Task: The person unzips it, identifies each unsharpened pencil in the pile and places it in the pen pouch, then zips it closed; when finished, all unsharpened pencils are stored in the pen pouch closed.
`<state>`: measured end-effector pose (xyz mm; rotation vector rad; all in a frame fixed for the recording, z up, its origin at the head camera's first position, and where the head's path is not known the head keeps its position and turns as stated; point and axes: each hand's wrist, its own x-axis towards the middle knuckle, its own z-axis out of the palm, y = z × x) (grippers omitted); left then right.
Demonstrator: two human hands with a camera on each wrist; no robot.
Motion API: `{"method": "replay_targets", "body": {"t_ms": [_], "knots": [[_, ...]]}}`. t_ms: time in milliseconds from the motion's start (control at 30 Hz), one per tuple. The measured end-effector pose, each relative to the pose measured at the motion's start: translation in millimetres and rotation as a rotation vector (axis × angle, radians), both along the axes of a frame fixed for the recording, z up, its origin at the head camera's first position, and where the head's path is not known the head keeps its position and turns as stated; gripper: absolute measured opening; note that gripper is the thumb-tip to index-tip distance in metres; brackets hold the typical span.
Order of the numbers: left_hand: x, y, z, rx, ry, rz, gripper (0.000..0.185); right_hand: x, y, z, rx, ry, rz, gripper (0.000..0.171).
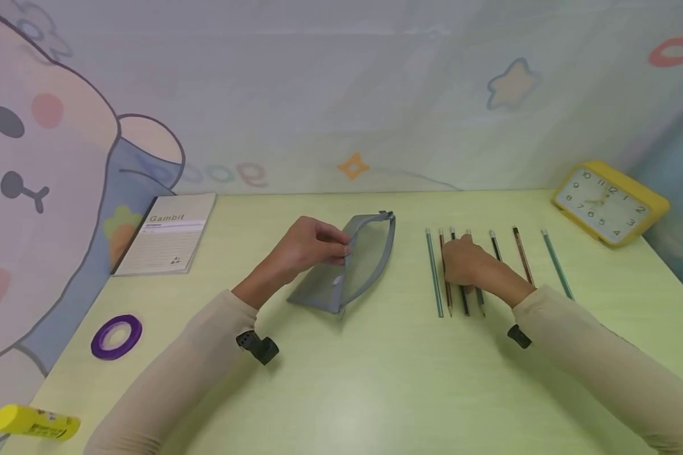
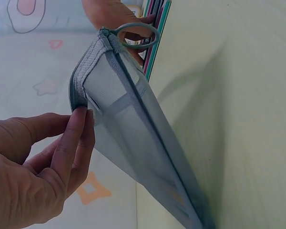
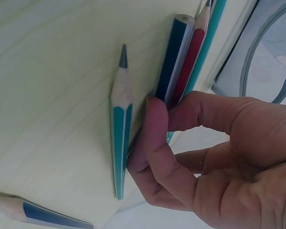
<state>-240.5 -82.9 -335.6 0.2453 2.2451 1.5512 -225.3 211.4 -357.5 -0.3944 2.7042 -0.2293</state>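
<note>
R hand (image 1: 463, 262) is curled down over the row of pencils (image 1: 434, 272) on the surface (image 1: 375, 379), thumb and fingers (image 3: 155, 143) pinching a dark-blue pencil (image 3: 171, 59) and a red pencil (image 3: 190, 62) that lie touching side by side. A teal pencil (image 3: 118, 138) lies just beside the fingertips, not gripped. The row sits right of centre, pencils roughly parallel, tips pointing toward the person; approx. three more lie apart to the right of the wrist.

L hand (image 1: 304, 246) pinches the upper edge of a grey mesh pencil pouch (image 1: 350, 265), thumb and fingers (image 2: 74, 138) nipped on the zip-side rim, holding that edge up off the surface. Pouch lies left of the pencils, near but apart; its ring zip pull (image 2: 133, 36) is at the far end.

Further out: a notebook (image 1: 167, 234) at far left, purple tape roll (image 1: 116, 337) near the left edge, yellow glue stick (image 1: 34, 422) at the near-left corner, yellow clock (image 1: 609, 202) at far right. Cartoon-print backdrop (image 1: 341, 95) behind it all.
</note>
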Motion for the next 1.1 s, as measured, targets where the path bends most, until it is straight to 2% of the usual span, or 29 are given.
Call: {"method": "replay_targets", "body": {"t_ms": [100, 267, 333, 433, 567, 833, 1000, 1100], "knots": [[-0.2, 0, 1.4, -0.003, 0.003, -0.002, 0.025, -0.2, 2, 0.1, -0.033, -0.007, -0.033, 0.031], [-0.5, -1, 1.0, -0.01, 0.008, -0.005, 0.026, -0.1, 6, 4.1, -0.071, -0.025, -0.098, 0.014], [-0.4, -1, 1.5, -0.011, 0.006, 0.0, 0.025, -1.2, 9, 7.3, -0.099, -0.037, -0.114, 0.025], [-0.2, -1, 2.7, -0.01, 0.004, 0.004, 0.025, -3.3, 16, 13.2, -0.156, -0.051, -0.133, 0.062], [-0.2, 0, 3.1, -0.004, 0.002, 0.0, 0.026, -4.5, 23, 21.1, -0.27, -0.048, -0.173, 0.084], [-0.3, 0, 3.9, -0.005, 0.004, 0.007, 0.025, 7.1, 24, 42.4, -0.554, -0.045, -0.23, 0.083], [-0.6, 1, 3.6, -0.006, 0.0, 0.011, 0.026, 15.0, 9, 49.8, -0.757, -0.133, -0.242, 0.08], [-0.6, 2, 3.2, -0.007, -0.003, 0.013, 0.026, 19.5, -3, 48.5, -0.836, -0.212, -0.236, 0.079]]}}
